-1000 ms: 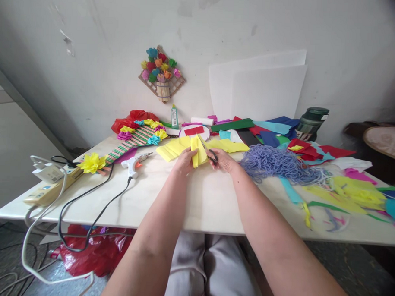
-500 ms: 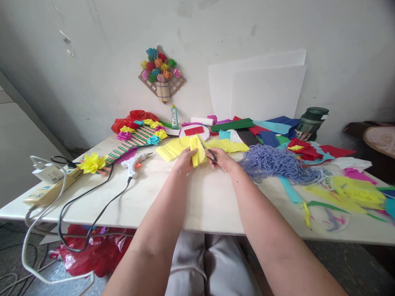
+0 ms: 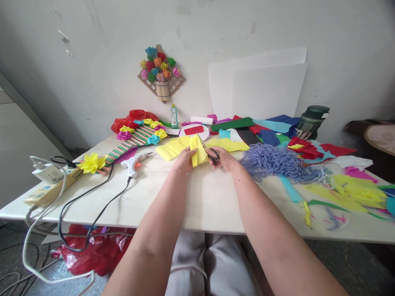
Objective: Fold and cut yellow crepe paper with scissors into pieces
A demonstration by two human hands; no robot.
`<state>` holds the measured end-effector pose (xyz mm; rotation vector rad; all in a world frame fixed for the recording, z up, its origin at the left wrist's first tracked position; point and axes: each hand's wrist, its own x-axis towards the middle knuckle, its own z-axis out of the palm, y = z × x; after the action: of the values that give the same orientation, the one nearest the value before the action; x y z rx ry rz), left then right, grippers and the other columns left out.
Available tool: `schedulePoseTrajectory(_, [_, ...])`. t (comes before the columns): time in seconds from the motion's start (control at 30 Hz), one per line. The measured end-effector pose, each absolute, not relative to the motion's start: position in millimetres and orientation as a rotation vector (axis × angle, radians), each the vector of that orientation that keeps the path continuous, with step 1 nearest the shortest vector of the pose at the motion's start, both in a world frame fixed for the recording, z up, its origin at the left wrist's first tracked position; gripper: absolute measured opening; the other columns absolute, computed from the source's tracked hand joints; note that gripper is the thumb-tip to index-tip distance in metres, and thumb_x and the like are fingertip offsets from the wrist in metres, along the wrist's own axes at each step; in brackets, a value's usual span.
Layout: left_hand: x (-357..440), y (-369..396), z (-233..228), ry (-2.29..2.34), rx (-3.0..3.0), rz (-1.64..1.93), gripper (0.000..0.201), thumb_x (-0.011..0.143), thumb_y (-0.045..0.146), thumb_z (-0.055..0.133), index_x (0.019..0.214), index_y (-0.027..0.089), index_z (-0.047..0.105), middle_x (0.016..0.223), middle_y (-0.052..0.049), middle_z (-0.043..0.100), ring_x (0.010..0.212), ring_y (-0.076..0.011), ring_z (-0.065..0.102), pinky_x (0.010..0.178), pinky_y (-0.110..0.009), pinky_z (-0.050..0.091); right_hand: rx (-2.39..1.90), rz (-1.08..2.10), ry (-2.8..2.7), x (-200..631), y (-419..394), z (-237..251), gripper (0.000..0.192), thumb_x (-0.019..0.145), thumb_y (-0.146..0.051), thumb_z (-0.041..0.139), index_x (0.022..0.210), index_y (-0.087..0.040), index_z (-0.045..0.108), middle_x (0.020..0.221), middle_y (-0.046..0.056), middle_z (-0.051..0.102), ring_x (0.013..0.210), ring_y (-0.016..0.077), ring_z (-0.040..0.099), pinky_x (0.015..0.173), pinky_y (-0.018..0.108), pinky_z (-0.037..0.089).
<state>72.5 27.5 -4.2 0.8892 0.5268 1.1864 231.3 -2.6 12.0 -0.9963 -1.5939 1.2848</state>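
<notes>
My left hand (image 3: 185, 159) pinches a folded piece of yellow crepe paper (image 3: 195, 148) above the middle of the table. In my right hand (image 3: 225, 159) is a pair of scissors (image 3: 213, 155) with dark handles, its blades pointing up and left across the yellow paper. How far the blades are apart is too small to tell. More yellow crepe paper (image 3: 230, 144) lies flat behind both hands. A white oval piece with a red strip (image 3: 194, 129) rests just beyond.
Left are a white glue gun (image 3: 131, 164), a flower-trimmed striped woven piece (image 3: 133, 144) and a power strip (image 3: 50, 189) with trailing cords. Right are a heap of bluish-purple yarn (image 3: 274, 163), coloured paper scraps and a dark green jar (image 3: 311, 122). A glue tube (image 3: 174, 117) stands by the wall.
My right hand and the scissors' handles have shifted slightly, and more of the dark handles shows. My left hand and the yellow paper stay nearly in place.
</notes>
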Motion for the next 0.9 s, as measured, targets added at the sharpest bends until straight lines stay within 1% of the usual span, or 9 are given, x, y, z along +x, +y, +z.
schedulePoseTrajectory(0.33, [76.0, 22.8, -1.6, 0.555, 0.892, 1.149, 0.021, 0.070, 0.007, 0.053, 0.090, 0.010, 0.057, 0.079, -0.010, 0.066, 0.083, -0.0219, 0.063, 0.085, -0.039, 0.046, -1.003, 1.247, -1.594, 233.0, 0.7, 8.7, 0.035, 0.072, -0.052, 0.052, 0.068, -0.018, 0.044, 0.047, -0.003, 0.054, 0.032, 0.0075, 0.048, 0.026, 0.016, 0.022])
schedulePoseTrajectory(0.57, [76.3, 23.9, -3.1, 0.535, 0.907, 1.139, 0.021, 0.071, 0.007, 0.052, 0.092, 0.010, 0.057, 0.079, -0.010, 0.066, 0.081, -0.0217, 0.063, 0.084, -0.039, 0.046, -0.991, 1.228, -1.586, 230.5, 0.4, 9.0, 0.037, 0.072, -0.053, 0.052, 0.067, -0.018, 0.043, 0.047, -0.004, 0.052, 0.033, 0.0066, 0.047, 0.026, 0.016, 0.022])
schedulePoseTrajectory(0.9, [76.4, 23.6, -3.7, 0.523, 0.905, 1.142, 0.023, 0.071, 0.008, 0.054, 0.093, 0.011, 0.057, 0.081, -0.010, 0.066, 0.083, -0.0215, 0.063, 0.085, -0.039, 0.045, -0.999, 1.225, -1.556, 230.8, 3.3, 6.4, 0.037, 0.070, -0.053, 0.054, 0.066, -0.018, 0.042, 0.045, -0.005, 0.050, 0.031, 0.0056, 0.043, 0.026, 0.016, 0.021])
